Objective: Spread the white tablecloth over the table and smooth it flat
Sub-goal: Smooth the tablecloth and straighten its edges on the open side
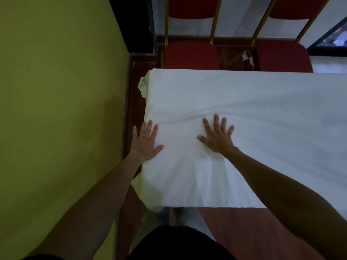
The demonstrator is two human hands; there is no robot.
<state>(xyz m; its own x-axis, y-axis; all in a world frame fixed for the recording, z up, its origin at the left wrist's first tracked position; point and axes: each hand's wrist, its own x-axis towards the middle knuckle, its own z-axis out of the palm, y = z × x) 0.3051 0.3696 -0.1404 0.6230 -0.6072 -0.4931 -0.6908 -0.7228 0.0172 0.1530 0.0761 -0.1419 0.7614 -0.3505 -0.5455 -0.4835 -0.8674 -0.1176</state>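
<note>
The white tablecloth (pixel 253 102) lies over the table and hangs down past its left and near edges. A long crease runs across it just beyond my fingertips, and small wrinkles fan out toward the near edge. My left hand (pixel 146 142) lies flat with spread fingers on the cloth at the table's left edge. Further right, my right hand (pixel 217 136) presses flat on the cloth, fingers straight and spread. A bunched corner of the cloth (pixel 143 86) droops at the far left.
A yellow-green wall (pixel 56 109) stands close along the table's left side, leaving a narrow gap of dark wood floor. Two red chairs with gold frames, one (pixel 191 55) on the left and one (pixel 283 57) on the right, sit against the far edge.
</note>
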